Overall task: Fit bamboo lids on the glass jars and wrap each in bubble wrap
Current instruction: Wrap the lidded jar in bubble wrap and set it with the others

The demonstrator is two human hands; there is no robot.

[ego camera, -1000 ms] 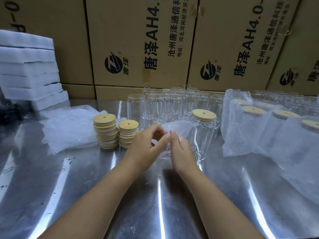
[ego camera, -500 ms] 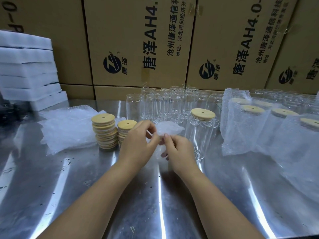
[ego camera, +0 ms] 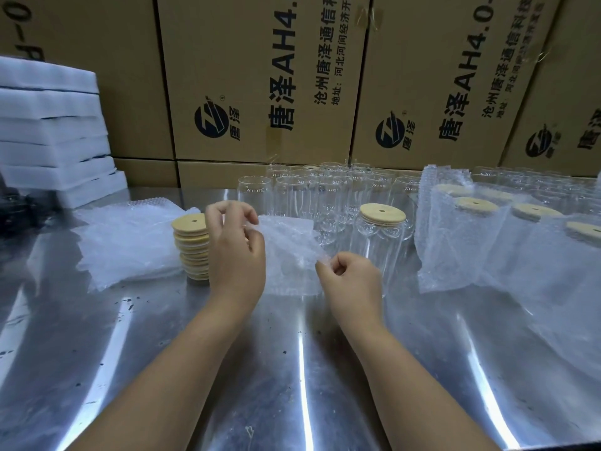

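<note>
The left hand [ego camera: 235,252] and right hand [ego camera: 353,278] are each pinching an edge of one bubble wrap sheet [ego camera: 289,255], holding it spread between them. The lidded jar [ego camera: 382,245] is standing upright just beyond the right hand, which is sitting nearer, to the sheet's right.

Shiny steel worktop [ego camera: 292,385] catches streaks of light; printed cardboard boxes [ego camera: 260,76] wall it behind, white foam slabs [ego camera: 52,131] stacked at the boxes' left.

Your left hand [ego camera: 235,252] is raised, pinching the bubble wrap [ego camera: 286,252]. Your right hand [ego camera: 353,279] pinches it lower down.
</note>
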